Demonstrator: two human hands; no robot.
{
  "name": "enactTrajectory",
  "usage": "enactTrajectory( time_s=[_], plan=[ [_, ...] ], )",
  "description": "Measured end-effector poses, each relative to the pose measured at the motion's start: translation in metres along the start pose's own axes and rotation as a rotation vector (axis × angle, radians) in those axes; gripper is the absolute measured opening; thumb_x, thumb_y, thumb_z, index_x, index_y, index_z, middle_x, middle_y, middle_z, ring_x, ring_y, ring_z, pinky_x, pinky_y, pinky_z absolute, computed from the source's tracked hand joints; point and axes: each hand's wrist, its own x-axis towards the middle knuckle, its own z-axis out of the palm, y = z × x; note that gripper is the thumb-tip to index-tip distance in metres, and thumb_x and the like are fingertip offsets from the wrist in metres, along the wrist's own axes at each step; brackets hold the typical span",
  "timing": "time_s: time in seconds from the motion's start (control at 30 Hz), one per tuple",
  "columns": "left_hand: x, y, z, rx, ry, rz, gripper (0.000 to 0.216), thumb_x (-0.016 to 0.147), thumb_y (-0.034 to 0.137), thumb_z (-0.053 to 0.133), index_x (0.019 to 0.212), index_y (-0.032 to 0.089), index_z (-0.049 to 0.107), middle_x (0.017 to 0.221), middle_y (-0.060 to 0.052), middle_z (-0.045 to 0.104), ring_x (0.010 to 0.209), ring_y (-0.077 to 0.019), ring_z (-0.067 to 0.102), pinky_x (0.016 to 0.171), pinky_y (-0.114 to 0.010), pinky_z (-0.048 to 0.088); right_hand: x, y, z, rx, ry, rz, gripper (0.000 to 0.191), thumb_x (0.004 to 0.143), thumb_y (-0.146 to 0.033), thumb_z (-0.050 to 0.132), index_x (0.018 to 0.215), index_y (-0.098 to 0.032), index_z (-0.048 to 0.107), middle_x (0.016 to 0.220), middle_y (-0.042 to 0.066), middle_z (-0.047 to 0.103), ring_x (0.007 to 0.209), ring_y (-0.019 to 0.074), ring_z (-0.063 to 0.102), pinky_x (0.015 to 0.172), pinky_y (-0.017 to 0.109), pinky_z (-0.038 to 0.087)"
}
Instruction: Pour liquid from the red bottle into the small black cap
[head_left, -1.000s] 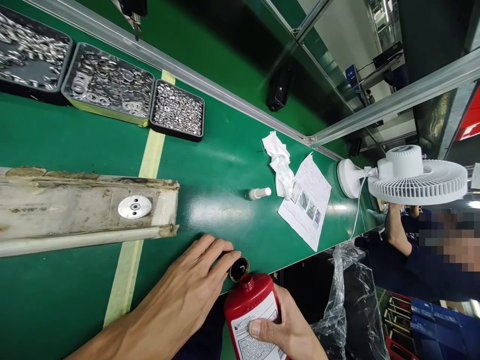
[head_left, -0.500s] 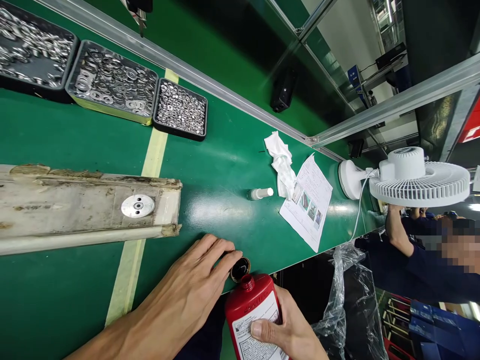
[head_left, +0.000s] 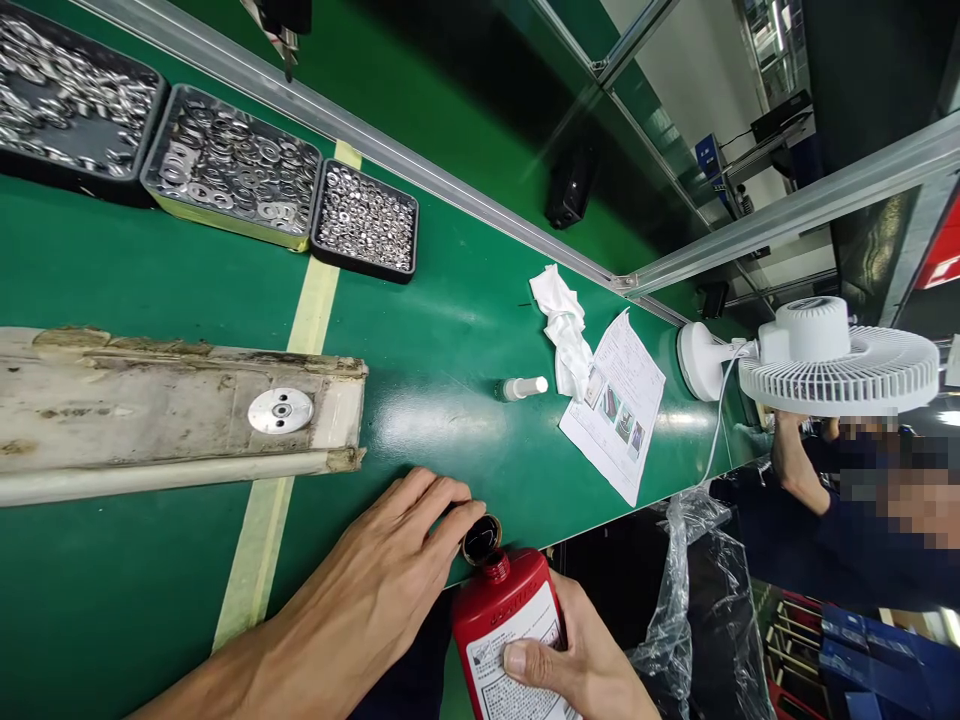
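Head view shows both hands at the near edge of the green desk (head_left: 465, 325), at six and seven o'clock from the centre. The right hand (head_left: 574, 650) grips a red bottle (head_left: 499, 615), its thumb pressed across the white label (head_left: 499, 690); its other fingers are hidden behind. The bottle's uncapped threaded neck points towards eleven o'clock, up to the rim of a small round cup (head_left: 481, 540) with a dark inside; whether neck and rim touch, I cannot tell.

At the bottle's ten o'clock, the left hand (head_left: 401, 555) has bent fingers, held close together, with one fingertip at the cup's left rim. I cannot tell whether they pinch it.

Taking the cup as the dial's centre, a small white-capped bottle (head_left: 523, 388) lies between twelve and one, a crumpled white cloth (head_left: 562, 330) at one, a printed sheet (head_left: 592, 435) at two and a white fan (head_left: 814, 335) between two and three. A co-worker's forearm (head_left: 796, 468) shows near three. At ten, a metal disc (head_left: 280, 411) sits on a worn, stained panel (head_left: 150, 410). A tray of small metal rings (head_left: 364, 262) stands at eleven.
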Motion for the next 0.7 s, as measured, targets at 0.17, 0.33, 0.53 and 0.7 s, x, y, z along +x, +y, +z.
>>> enactTrajectory(
  time_s=[0.17, 0.33, 0.53, 0.7],
  plan=[
    [0.0008, 0.0006, -0.0005, -0.007, 0.006, 0.001, 0.043, 0.090, -0.007, 0.046, 0.122, 0.009, 0.070, 0.118, -0.007, 0.066, 0.110, -0.0243, 0.051, 0.104, -0.038, 0.039, 0.0002, -0.0020, 0.0015, 0.007, 0.005, 0.000, 0.053, 0.078, -0.043, 0.095, 0.120, -0.020, 0.072, 0.107, 0.007, 0.072, 0.094, 0.0197, 0.066, 0.081, 0.026, 0.055],
    [0.0005, 0.0009, 0.0003, 0.005, -0.006, 0.003, 0.043, 0.091, -0.007, 0.045, 0.121, 0.009, 0.071, 0.119, -0.007, 0.066, 0.110, -0.0244, 0.052, 0.104, -0.039, 0.039, 0.0003, -0.0019, 0.0026, 0.005, 0.006, 0.005, 0.054, 0.077, -0.043, 0.095, 0.120, -0.019, 0.072, 0.105, 0.007, 0.072, 0.092, 0.0195, 0.066, 0.080, 0.026, 0.056],
    [0.0005, 0.0000, 0.0017, 0.017, -0.012, -0.016, 0.045, 0.092, -0.005, 0.044, 0.124, 0.010, 0.071, 0.120, -0.008, 0.066, 0.111, -0.0252, 0.053, 0.103, -0.040, 0.041, -0.0006, -0.0011, 0.0015, 0.011, 0.000, -0.006, 0.054, 0.078, -0.040, 0.095, 0.121, -0.019, 0.072, 0.111, 0.006, 0.071, 0.094, 0.0193, 0.066, 0.082, 0.025, 0.055],
    [-0.0007, 0.0001, 0.0014, 0.048, -0.036, -0.006, 0.045, 0.092, -0.003, 0.042, 0.123, 0.010, 0.072, 0.119, -0.007, 0.068, 0.110, -0.0254, 0.056, 0.104, -0.041, 0.039, 0.0005, -0.0049, 0.0039, -0.008, 0.008, -0.005, 0.052, 0.078, -0.042, 0.095, 0.118, -0.017, 0.072, 0.104, 0.006, 0.071, 0.092, 0.0177, 0.062, 0.081, 0.024, 0.052]
  ],
)
